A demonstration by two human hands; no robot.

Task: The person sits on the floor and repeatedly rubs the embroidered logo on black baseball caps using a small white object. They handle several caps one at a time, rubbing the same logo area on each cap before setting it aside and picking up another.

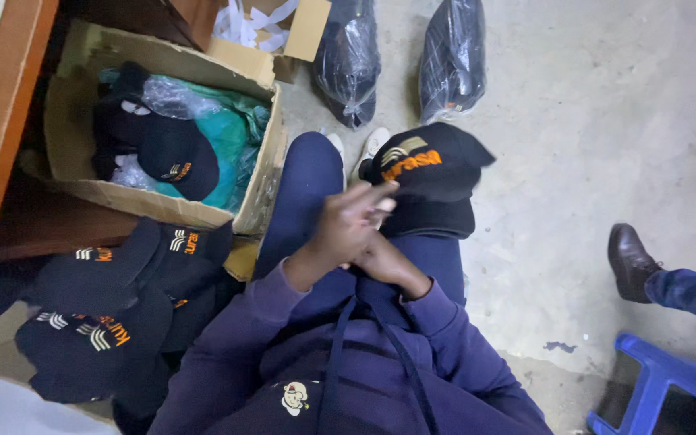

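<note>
The left hand (348, 225) lies over the right hand (380, 259), fingers reaching onto the black cap (428, 173) with orange embroidery resting on the person's knee; whether either hand truly grips it cannot be told; a pile of black caps (114, 306) sits to the left, beside a cardboard box (82, 56) holding more; another person's brown shoe (630, 259) stands well apart at right.

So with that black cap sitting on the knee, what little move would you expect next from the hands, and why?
Probably a small lift of the black cap off the knee toward the heap of caps at the person's left. The left hand lies over the right hand, fingertips touching the cap's edge, and like caps are already piled there, with more in the cardboard box. That is only a guess.
</note>
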